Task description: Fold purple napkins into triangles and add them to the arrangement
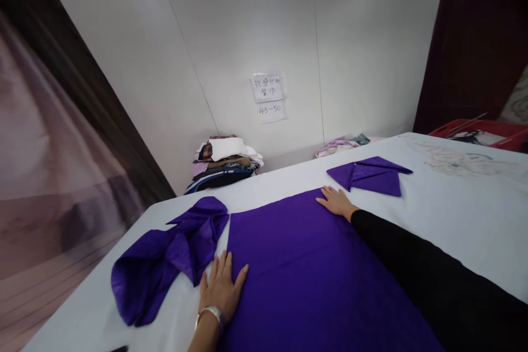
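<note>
A purple cloth napkin lies spread out on the white table, its near part running out of the bottom of the picture. My left hand rests flat on its left edge with the fingers spread, a silver band on the wrist. At the far right corner of the napkin, my right hand presses down with stretched fingers; a black sleeve covers that arm. Left of my left hand sits a crumpled purple cloth. Just beyond my right hand is a folded purple napkin with pointed corners.
A stack of folded fabrics stands behind the table's far edge by the wall, with more cloth to its right. A red basket holding some items is at the far right. Paper signs hang on the wall. Curtains border the left.
</note>
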Tool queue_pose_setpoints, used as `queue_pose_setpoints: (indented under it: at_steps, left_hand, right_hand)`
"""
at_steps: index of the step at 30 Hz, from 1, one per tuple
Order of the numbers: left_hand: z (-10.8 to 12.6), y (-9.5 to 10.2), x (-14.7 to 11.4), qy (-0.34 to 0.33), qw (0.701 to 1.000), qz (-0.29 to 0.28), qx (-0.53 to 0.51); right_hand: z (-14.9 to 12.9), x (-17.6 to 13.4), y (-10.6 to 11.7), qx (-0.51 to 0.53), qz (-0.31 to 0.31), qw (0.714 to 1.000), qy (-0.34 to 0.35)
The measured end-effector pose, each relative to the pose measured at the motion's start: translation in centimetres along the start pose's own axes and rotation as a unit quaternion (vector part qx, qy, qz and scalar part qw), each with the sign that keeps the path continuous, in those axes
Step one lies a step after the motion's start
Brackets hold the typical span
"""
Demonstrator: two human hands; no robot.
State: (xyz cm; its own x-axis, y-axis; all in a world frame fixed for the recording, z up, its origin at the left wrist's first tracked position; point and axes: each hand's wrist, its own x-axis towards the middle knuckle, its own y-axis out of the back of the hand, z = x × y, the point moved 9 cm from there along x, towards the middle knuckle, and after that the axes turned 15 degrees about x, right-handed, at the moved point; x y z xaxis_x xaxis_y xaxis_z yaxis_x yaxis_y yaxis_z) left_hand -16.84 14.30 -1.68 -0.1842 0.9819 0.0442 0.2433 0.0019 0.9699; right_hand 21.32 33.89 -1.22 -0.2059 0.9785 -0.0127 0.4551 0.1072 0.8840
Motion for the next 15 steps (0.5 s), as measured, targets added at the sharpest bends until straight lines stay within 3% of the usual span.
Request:
queue_pose_setpoints:
  at_steps: [6, 11, 15]
  left_hand:
    - [0.4, 1.0, -0.2, 0.005, 1.0, -0.001, -0.017]
    - [0.2, 2.8, -1.4, 0.03, 0.998, 0.008, -0.055]
    - [0.3, 3.3, -4.0, -0.003, 0.994, 0.045, -0.096]
  right_hand:
    - [2.3, -5.4, 1.2, -0.017, 0.007, 1.0, -0.014]
    - [3.9, -13.6, 1.4, -0.009, 0.002, 0.999, 0.051]
    - [5.7, -21.0, 1.4, 0.028, -0.012, 0.996, 0.088]
